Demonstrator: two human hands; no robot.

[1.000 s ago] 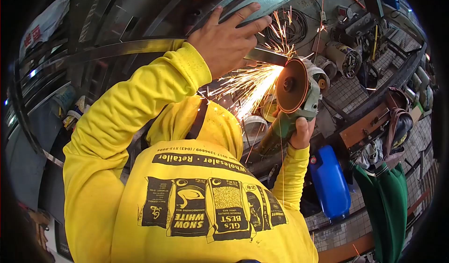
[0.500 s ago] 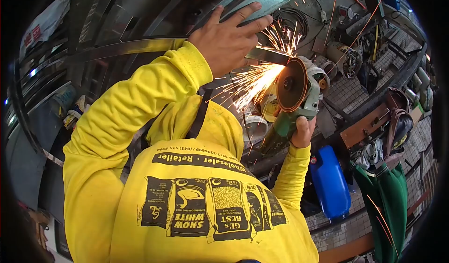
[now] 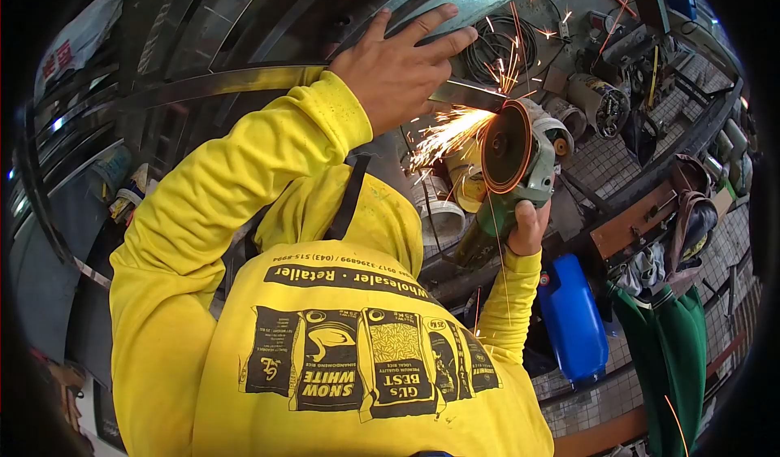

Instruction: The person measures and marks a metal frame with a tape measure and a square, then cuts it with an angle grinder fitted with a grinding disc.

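My left hand [image 3: 390,71] lies over a curved flat metal strip [image 3: 211,83], fingers spread along it and gripping it near its end. My right hand [image 3: 528,225] grips the green body of an angle grinder [image 3: 532,164]. Its spinning disc [image 3: 504,148] touches the strip's end just right of my left hand. Sparks [image 3: 447,132] spray left and down from the contact point, with a few flying upward. Both arms are in yellow sleeves, and my yellow printed shirt [image 3: 341,359] fills the lower middle of the view.
A blue plastic jerrycan [image 3: 573,319] stands on the tiled floor at lower right, beside a green cloth [image 3: 670,351]. Electric motors [image 3: 597,99], a cable coil [image 3: 496,47] and tools lie beyond the grinder. A white ring-shaped container [image 3: 443,213] sits under the sparks. More curved metal bars [image 3: 49,181] arc at left.
The spark shower has shrunk and thinned. The grinder and my right hand have shifted slightly. My left hand stays on the strip.
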